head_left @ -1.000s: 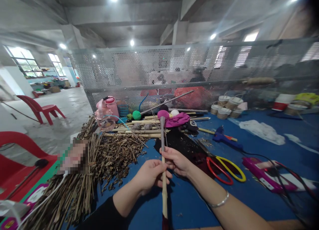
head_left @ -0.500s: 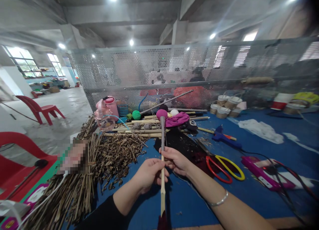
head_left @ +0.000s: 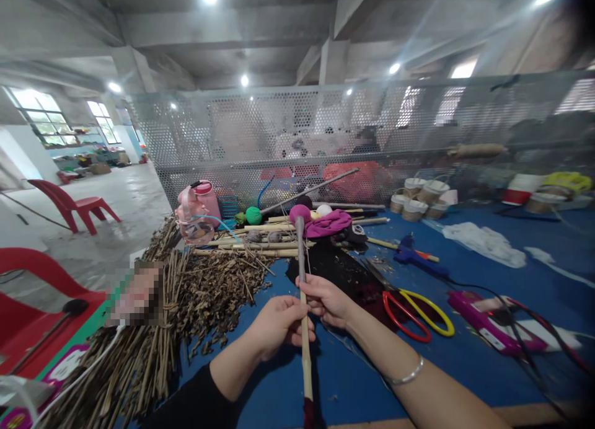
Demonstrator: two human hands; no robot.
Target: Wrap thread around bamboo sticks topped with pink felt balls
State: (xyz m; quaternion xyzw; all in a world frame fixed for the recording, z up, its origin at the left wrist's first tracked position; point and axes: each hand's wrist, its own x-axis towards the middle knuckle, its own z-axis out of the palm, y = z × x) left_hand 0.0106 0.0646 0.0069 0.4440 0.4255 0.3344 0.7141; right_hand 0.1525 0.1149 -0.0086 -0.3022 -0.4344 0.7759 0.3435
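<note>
A thin bamboo stick [head_left: 305, 354] stands nearly upright in front of me, its upper part wrapped in grey yarn. My left hand [head_left: 277, 325] is closed round the stick's middle. Just above and to the right, my right hand [head_left: 326, 299] pinches the stick where the grey wrapping ends. A thin strand runs down from that hand across the blue table [head_left: 465, 367]. The stick's lower end is dark red at the frame's bottom edge.
A heap of dry twigs and stalks [head_left: 186, 305] lies on the left. Red and yellow scissors [head_left: 416, 314], a blue glue gun [head_left: 416, 255], a pink tool [head_left: 488, 323], yarn balls [head_left: 254, 215], a pink bottle [head_left: 199, 209] and a perforated metal screen [head_left: 325, 131] surround me.
The stick has tilted and shifted slightly between my hands; both hands keep their grip at about the same place.
</note>
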